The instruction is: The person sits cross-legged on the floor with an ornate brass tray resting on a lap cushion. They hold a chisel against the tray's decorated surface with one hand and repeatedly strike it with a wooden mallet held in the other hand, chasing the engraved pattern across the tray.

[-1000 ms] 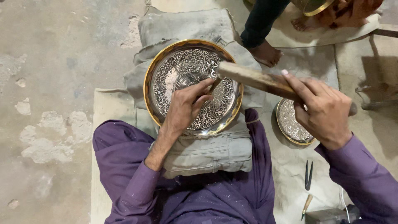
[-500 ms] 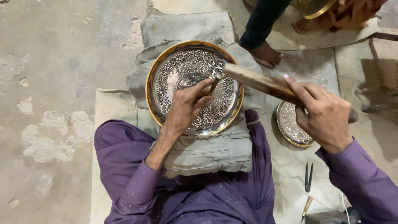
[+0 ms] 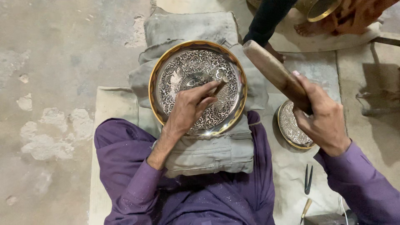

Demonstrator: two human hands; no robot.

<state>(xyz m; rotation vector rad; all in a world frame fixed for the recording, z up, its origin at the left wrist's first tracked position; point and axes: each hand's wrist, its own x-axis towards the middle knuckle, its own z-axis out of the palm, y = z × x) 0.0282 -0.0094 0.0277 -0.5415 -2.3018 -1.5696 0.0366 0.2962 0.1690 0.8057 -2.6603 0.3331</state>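
Seated on the floor, a person in purple sleeves has a grey cushion [image 3: 208, 154] across the lap, and a round engraved plate [image 3: 198, 85] with a gold rim lies on it. Left hand [image 3: 187, 106] rests on the plate's lower middle, fingers closed around a small chisel [image 3: 220, 86] whose tip meets the engraved face right of centre, tilted. Right hand [image 3: 323, 121] is closed around the lower end of a wooden mallet [image 3: 275, 73], raised off to the right; the mallet head hangs just past the plate's right rim, apart from both chisel and plate. The plate's near rim sits close to the cushion's front edge; its far rim lies on the cushion's upper fold. A smaller engraved dish [image 3: 291, 127] lies on the mat to the right, partly under the right hand. Dark dividers [image 3: 307, 179] and a thin wooden-handled tool [image 3: 305, 209] lie on the mat below the dish. Bare concrete floor [image 3: 50, 62] stretches open to the left. Above, another person's bare foot [image 3: 306, 28] and dark sleeve [image 3: 266, 21] crowd the top edge, near a brass bowl [image 3: 321, 9].
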